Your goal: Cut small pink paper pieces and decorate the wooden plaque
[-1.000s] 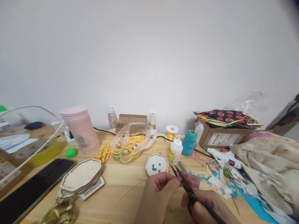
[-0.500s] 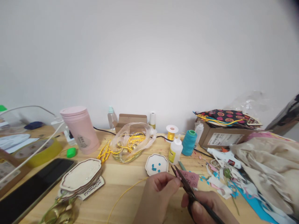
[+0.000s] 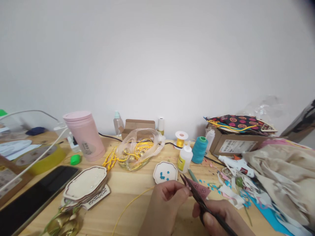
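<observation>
My right hand (image 3: 219,214) is closed on a pair of dark scissors (image 3: 197,193), whose pointed blades are slightly apart and aim up and left. My left hand (image 3: 171,200) pinches the edge of a pink piece of cloth or felt (image 3: 202,190) with flower outlines drawn on it. The blades lie across this piece, right beside my left fingertips. Part of the pink piece is hidden behind the scissors and fingers. Just beyond my left hand sits a small white scalloped dish (image 3: 157,167) with several tiny blue flower pieces in it.
A glue bottle (image 3: 184,159) and a blue thread cone (image 3: 199,150) stand behind the hands. Cut scraps (image 3: 232,191) and a glue gun (image 3: 237,165) lie to the right. Stacked wooden plaques (image 3: 85,182), a phone (image 3: 36,198) and a pink tumbler (image 3: 85,136) are left.
The pink piece has tilted and shows a narrower, more pointed outline beside the blades. The scissor blades are a little closer together. Both hands stay in nearly the same place.
</observation>
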A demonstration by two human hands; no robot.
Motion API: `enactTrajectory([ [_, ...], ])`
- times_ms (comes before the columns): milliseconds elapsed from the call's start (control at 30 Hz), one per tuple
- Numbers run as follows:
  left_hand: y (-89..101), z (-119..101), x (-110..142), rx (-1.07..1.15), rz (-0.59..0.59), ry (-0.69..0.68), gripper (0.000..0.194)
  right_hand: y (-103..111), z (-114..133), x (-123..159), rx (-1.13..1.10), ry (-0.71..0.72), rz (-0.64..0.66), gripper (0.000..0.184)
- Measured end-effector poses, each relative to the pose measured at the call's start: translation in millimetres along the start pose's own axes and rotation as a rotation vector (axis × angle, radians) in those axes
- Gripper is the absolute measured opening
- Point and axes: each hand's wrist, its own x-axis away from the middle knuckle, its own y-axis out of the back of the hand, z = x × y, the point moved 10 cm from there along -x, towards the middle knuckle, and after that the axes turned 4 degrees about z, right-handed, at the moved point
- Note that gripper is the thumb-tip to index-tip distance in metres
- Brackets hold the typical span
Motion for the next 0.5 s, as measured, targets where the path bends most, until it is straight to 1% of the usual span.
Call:
enactTrajectory([
  [100, 2.8, 0, 1, -0.040, -0.031, 0.010, 0.017, 0, -2, -1, -0.002, -0.012, 0.030, 0.053],
  [233, -0.9, -5, 2, -0.023, -0.002, -0.014, 0.017, 1, -8, -1, 0.008, -0.002, 0.054, 0.053],
  [300, 2.8, -5, 3, -0.061, -0.034, -0.016, 0.018, 0, -13, -1, 0.007, 0.002, 0.067, 0.052],
  [400, 8.8, 1, 2, -0.120, -0.081, -0.016, 0.019, 0, -18, 0, -0.017, 0.006, 0.048, 0.048],
  [500, 7.9, 5, -1, -0.103, -0.066, -0.049, 0.022, 3, -16, 1, -0.038, 0.010, 0.008, 0.046],
])
